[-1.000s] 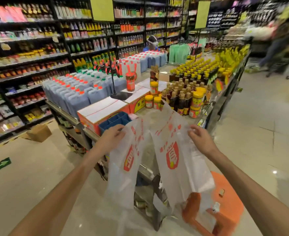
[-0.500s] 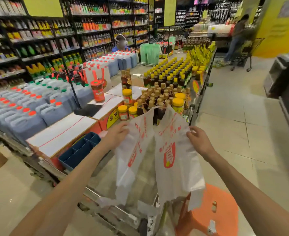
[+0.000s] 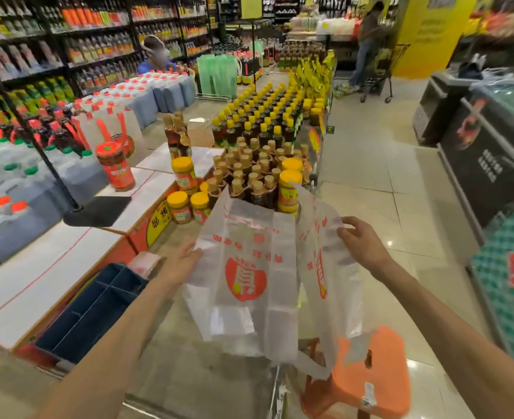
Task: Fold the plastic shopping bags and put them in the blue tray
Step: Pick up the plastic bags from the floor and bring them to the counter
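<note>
A translucent plastic shopping bag (image 3: pixel 249 276) with red print hangs spread in the air over the display table's front edge. My left hand (image 3: pixel 183 261) grips its left edge. My right hand (image 3: pixel 361 243) pinches its right handle side, which folds back toward me. The blue tray (image 3: pixel 92 309), split into compartments, sits low on the left beside my left forearm. A folded bag (image 3: pixel 144 263) with red print lies at the tray's far end.
Rows of brown bottles (image 3: pixel 255 164) and yellow-lidded jars (image 3: pixel 186 204) stand just beyond the bag. White cartons (image 3: pixel 47 267) lie left of the tray. An orange stool (image 3: pixel 367 373) stands below right. A dark counter (image 3: pixel 485 164) lines the aisle's right side; a shopper with a cart (image 3: pixel 376 62) stands far back.
The view has swung right and closer to the table. Both hands have spread the bag wider and lower, and its printed face now lies open toward me.
</note>
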